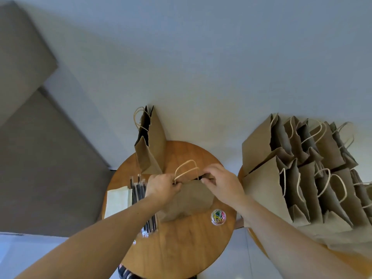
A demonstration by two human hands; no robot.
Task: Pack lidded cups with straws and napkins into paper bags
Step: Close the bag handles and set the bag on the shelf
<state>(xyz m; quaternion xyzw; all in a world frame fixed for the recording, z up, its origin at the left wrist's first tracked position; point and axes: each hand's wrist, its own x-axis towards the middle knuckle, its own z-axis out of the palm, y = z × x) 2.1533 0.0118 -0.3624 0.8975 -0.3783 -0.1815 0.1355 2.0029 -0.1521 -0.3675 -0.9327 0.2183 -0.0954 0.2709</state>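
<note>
Round wooden counter (181, 248) carries a paper bag (189, 200) at its middle; left hand (161, 188) and right hand (221, 184) each pinch one end of its top edge, which runs side to side between them, straws (138, 190) nearest the left hand

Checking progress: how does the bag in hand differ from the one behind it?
The left hand and right hand pinch the top of the held bag; the rear bag stands untouched. The held bag's mouth is nearly shut; the rear bag's gapes open. Both are brown paper with handles.
</note>
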